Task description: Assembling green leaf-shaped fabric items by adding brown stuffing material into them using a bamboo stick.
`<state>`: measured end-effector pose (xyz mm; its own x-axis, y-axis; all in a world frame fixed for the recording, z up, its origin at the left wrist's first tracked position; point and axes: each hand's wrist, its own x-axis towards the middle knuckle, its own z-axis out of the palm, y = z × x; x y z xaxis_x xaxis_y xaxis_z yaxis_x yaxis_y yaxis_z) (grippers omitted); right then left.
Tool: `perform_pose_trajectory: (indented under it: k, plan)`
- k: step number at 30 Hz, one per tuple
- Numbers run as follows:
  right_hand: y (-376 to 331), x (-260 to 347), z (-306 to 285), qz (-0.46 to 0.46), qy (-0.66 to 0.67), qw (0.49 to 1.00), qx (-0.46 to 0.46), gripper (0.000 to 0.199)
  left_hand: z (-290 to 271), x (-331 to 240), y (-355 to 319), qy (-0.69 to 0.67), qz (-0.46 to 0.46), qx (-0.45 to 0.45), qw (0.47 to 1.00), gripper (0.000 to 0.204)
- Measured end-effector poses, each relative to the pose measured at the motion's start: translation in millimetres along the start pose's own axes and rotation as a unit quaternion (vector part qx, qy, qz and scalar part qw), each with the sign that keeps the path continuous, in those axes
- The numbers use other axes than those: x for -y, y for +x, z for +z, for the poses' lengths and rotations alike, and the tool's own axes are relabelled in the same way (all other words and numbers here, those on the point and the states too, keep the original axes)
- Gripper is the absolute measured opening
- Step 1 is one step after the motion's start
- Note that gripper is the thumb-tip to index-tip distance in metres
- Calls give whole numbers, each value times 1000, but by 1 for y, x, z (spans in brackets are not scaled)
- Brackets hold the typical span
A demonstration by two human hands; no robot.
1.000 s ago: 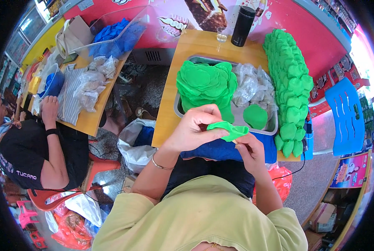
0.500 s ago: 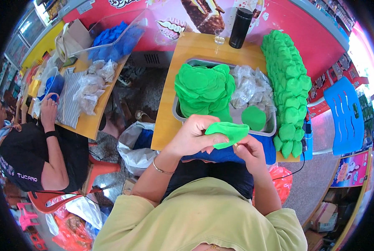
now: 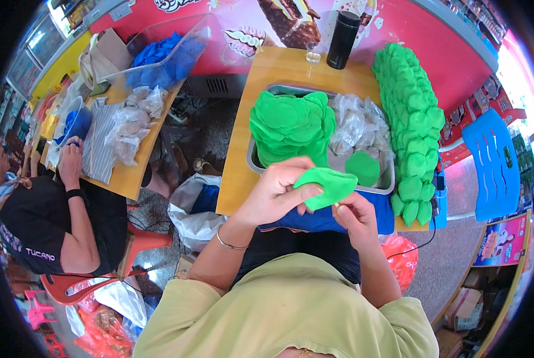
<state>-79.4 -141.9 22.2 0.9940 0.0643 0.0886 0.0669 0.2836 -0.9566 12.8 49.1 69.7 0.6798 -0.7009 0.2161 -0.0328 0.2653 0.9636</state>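
Both of my hands hold one green round foam piece (image 3: 328, 185) just in front of a metal tray (image 3: 256, 167). My left hand (image 3: 276, 194) grips its left side with thumb and fingers. My right hand (image 3: 353, 216) pinches its lower right edge. The tray holds a heap of green pieces (image 3: 291, 123), clear plastic bags (image 3: 355, 126) and a single green round piece (image 3: 362, 167). A long row of stacked green pieces (image 3: 411, 116) runs along the table's right side. A blue cloth (image 3: 320, 219) lies under my hands.
The wooden table (image 3: 234, 173) carries a black bottle (image 3: 344, 39) and a small glass (image 3: 313, 56) at its far end. Another person (image 3: 37, 221) sits at the left by a second table (image 3: 130, 173) with bags and blue pieces. A blue chair (image 3: 488, 164) stands on the right.
The green piece has gone from a narrow folded strip to a wider, more spread shape between my hands. Both hands stayed in front of the tray.
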Motion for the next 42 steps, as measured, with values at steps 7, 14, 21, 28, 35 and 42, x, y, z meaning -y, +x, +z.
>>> perform_pose_trajectory:
  k: [7,14,21,28,35,42]
  plan:
    - [3,5,-1,-61,-127,990,-31,14,3,13,2,139,142,-73,977,17]
    - [6,4,1,-181,-280,941,-63,16,-7,17,2,180,140,-24,973,30]
    - [7,9,2,-179,-304,934,-62,16,-6,9,3,232,110,-11,967,31]
    - [-5,-9,0,-30,-10,998,-48,17,-2,17,6,135,151,-33,979,35]
    - [4,2,1,-165,-278,944,-61,14,-3,12,7,147,156,-51,975,33]
    - [4,3,3,-184,-266,942,-86,14,0,11,5,172,100,-34,979,34]
